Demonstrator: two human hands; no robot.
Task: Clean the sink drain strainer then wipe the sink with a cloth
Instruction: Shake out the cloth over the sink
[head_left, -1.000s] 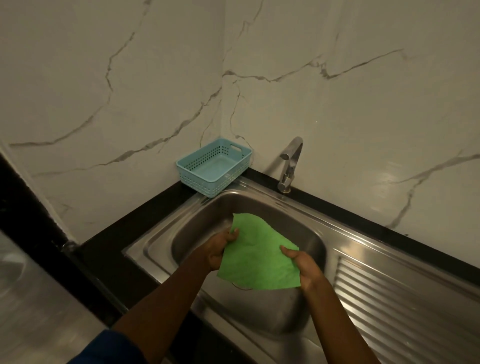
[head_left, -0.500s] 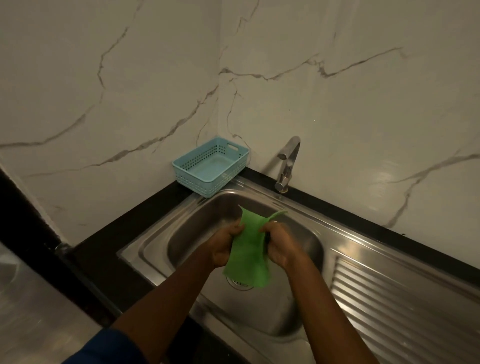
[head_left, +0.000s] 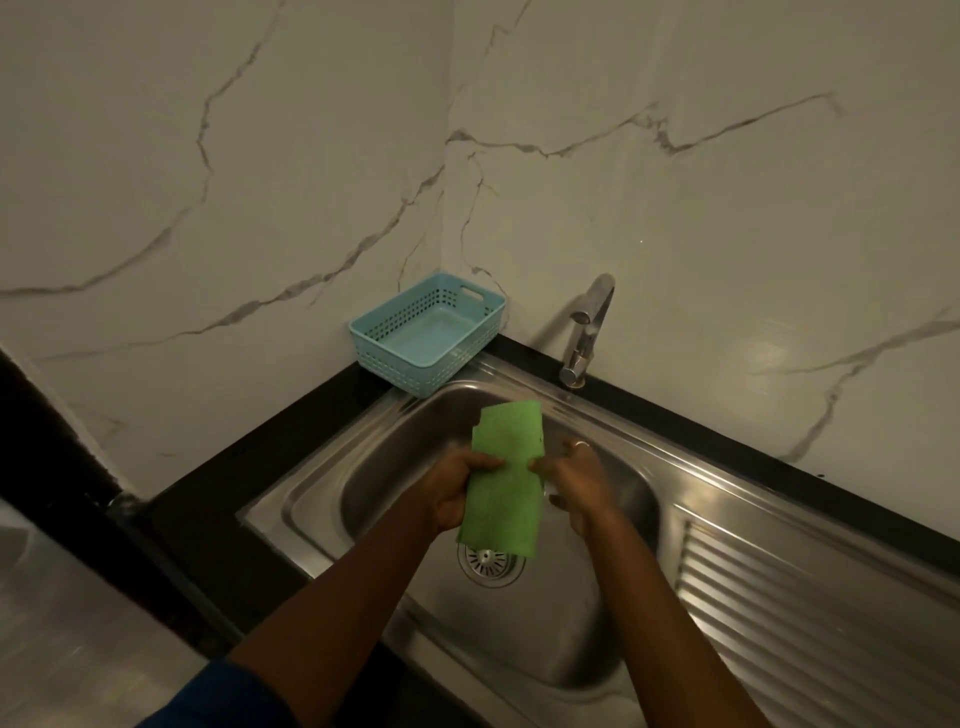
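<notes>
A green cloth (head_left: 506, 478), folded into a narrow strip, hangs over the steel sink (head_left: 519, 644). My left hand (head_left: 457, 491) grips its left edge. My right hand (head_left: 576, 480) pinches the right edge with the thumb, its other fingers loosely spread, a ring on one finger. Just below the cloth's lower edge the round drain strainer (head_left: 491, 564) sits in the sink floor, its top partly hidden by the cloth.
A light blue plastic basket (head_left: 428, 335) stands on the black counter in the corner. A chrome tap (head_left: 584, 332) rises behind the bowl. A ribbed steel drainboard (head_left: 810, 597) lies to the right. Marble walls close off the back and left.
The cloth, held spread out a second ago, was folded in half as my hands came together. They have now drawn slightly apart with the folded strip between them.
</notes>
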